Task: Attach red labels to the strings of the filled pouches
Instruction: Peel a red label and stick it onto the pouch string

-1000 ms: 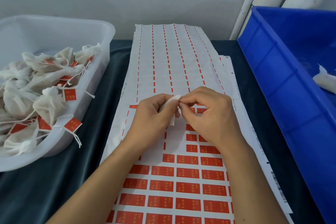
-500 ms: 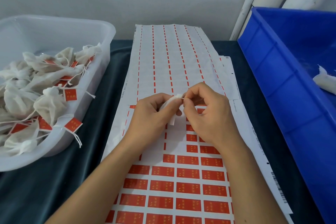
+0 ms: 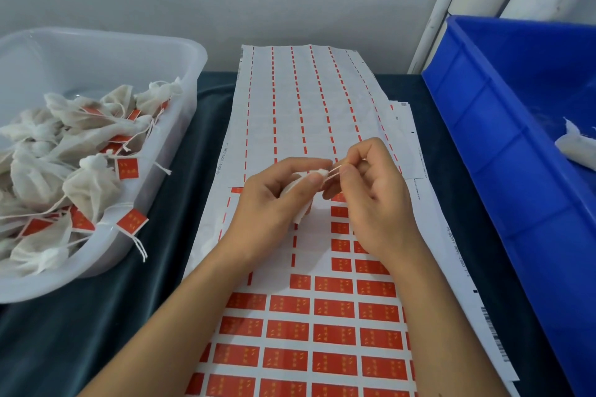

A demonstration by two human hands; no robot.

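L hand (image 3: 277, 200) grips a small white fabric pouch (image 3: 298, 185) at its gathered neck, thumb and fingers curled round it, held above the long white backing sheet of red rectangular labels (image 3: 333, 306). R hand (image 3: 374, 200) pinches the pouch's thin white drawstring (image 3: 333, 171) between thumb and forefinger, other fingers loosely curled. String runs short and taut from pouch neck rightward and slightly up into the R pinch, long axis roughly left-right across the sheet, just above it. No label on this string yet, as far as visible.

Key relation: nearest unpeeled red labels lie directly below and toward the person from the R hand, in the partly stripped columns; R hand is nearer them than L. Judgement: the next move likely needs R to let go of the string and peel a label while L keeps the pouch up.

Clear plastic tub (image 3: 193, 51) on the left holds tagged pouches (image 3: 90, 184); blue plastic crate (image 3: 503, 145) on the right, with an untagged-looking white pouch (image 3: 577, 145) inside.
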